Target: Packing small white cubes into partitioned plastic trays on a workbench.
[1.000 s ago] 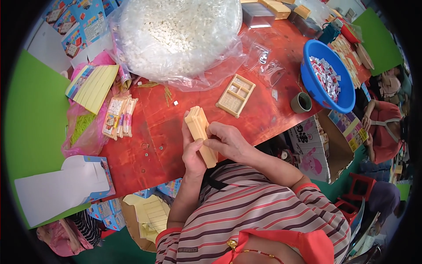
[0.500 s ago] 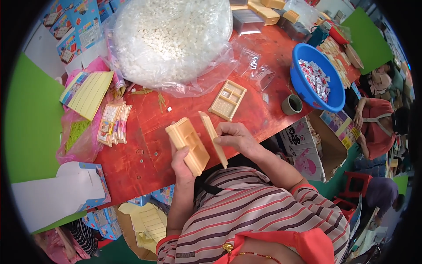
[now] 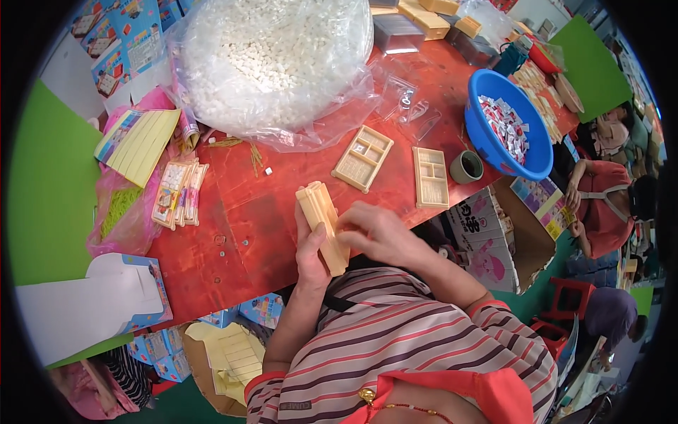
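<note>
At the near side of the red table, a person in a striped shirt has both hands up in front of the belly. The left hand grips a small stack of tan trays, with the thumb across the front and the stack tipped up on its side. The stack is off the table, close to the table's edge. The right hand is just beside the stack, on its right, with bent fingers. I cannot tell if those fingers hold anything or touch the stack. Past the hands, one flat tray lies on the table, turned a bit. A second flat tray lies to the right of it, and the two are apart. Both have little walls inside that make small spaces. A round cup stands just beside the second tray, next to a big blue tub full of small red and white bits. A huge clear bag of white cubes sits at the back, and one white cube lies alone near it. On the left, some filled trays lie close together, beside a pink bag with green stuff in it.
</note>
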`<state>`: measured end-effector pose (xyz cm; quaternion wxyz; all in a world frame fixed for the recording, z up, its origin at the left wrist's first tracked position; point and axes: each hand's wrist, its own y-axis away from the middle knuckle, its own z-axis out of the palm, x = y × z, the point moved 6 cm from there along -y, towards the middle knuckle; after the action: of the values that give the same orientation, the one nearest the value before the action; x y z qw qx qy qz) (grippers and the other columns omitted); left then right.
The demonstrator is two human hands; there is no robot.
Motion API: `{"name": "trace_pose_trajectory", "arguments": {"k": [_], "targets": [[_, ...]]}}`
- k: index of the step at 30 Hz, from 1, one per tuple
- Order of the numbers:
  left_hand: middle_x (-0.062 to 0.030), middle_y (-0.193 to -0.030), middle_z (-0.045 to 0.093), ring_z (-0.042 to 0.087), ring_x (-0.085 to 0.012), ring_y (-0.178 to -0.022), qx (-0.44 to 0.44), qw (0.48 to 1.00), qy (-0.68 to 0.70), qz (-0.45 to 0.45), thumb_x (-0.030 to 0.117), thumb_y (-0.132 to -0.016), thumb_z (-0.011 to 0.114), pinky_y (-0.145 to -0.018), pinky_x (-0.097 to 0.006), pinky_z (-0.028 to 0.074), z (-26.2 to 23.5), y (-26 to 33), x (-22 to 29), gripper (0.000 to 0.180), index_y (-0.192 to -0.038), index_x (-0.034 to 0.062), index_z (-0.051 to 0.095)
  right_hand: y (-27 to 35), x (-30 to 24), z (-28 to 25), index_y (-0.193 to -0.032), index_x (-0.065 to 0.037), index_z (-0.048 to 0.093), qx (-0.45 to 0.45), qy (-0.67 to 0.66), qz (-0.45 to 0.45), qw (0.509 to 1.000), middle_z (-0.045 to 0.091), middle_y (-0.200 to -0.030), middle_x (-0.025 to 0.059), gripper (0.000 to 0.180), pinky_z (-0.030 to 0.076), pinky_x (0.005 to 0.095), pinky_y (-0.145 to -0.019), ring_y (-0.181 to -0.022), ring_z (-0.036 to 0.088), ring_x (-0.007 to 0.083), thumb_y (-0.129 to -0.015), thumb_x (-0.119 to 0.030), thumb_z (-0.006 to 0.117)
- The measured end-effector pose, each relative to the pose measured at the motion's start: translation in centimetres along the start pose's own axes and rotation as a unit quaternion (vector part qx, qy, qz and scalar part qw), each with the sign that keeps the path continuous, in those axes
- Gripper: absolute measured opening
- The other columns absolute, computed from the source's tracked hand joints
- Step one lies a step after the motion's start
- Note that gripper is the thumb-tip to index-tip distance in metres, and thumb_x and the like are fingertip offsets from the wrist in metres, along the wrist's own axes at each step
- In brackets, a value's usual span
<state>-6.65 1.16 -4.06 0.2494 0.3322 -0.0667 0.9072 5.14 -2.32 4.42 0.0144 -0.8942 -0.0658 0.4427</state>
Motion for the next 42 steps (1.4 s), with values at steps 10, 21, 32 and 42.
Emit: {"name": "trace_pose_trajectory", "arguments": {"k": [10, 21, 32, 42], "targets": [[-0.0092, -0.150, 0.032, 0.038, -0.0229, -0.132, 0.033, 0.998, -0.037, 0.043, 0.026, -0.094, 0.051, -0.109, -0.038, 0.032, 0.0, 0.9, 1.1, 0.073, -0.154, 0.0101, 0.013, -1.1, 0.2, 3.2, -0.093, 0.001, 0.056, 0.048, -0.035, -0.002, 0.998, 0.053, -0.077, 0.0107, 0.014, 0.046, 0.0328, -0.065, -0.068, 0.056, 0.0221, -0.090, -0.012, 0.060], [-0.0127, -0.138, 0.045, 0.047, -0.0241, -0.124, 0.057, 0.998, -0.010, 0.039, 0.023, -0.086, 0.051, -0.104, -0.038, 0.039, -2.2, 1.2, 2.2, 0.069, -0.148, 0.0065, 0.026, -3.0, 2.1, 5.6, -0.082, 0.001, 0.056, 0.006, -0.305, 0.076, 0.949, 0.049, -0.065, 0.0067, 0.014, 0.042, 0.0281, -0.057, -0.066, 0.048, 0.0083, -0.084, -0.012, 0.061], [-0.0212, -0.133, 0.053, 0.058, -0.0368, -0.114, 0.176, 0.965, 0.074, 0.181, 0.033, -0.092, 0.044, -0.092, -0.048, 0.052, -10.8, 4.4, 9.5, 0.061, -0.142, -0.0009, 0.036, -5.4, -2.6, 6.0, -0.089, -0.008, 0.059, -0.077, 0.291, -0.280, 0.912, 0.056, -0.095, 0.0071, 0.017, 0.041, 0.0388, -0.084, -0.088, 0.056, 0.0244, -0.073, -0.010, 0.063], [-0.0206, -0.139, 0.048, 0.056, -0.0408, -0.118, 0.173, 0.957, 0.069, 0.223, 0.033, -0.094, 0.041, -0.085, -0.054, 0.055, -12.0, 8.1, 11.6, 0.061, -0.146, 0.0036, 0.031, -6.4, 0.0, 7.6, -0.117, -0.008, 0.058, 0.046, 0.226, -0.195, 0.953, 0.053, -0.120, 0.0139, 0.039, 0.042, 0.0412, -0.088, -0.108, 0.053, 0.0283, -0.078, -0.009, 0.060]]}}
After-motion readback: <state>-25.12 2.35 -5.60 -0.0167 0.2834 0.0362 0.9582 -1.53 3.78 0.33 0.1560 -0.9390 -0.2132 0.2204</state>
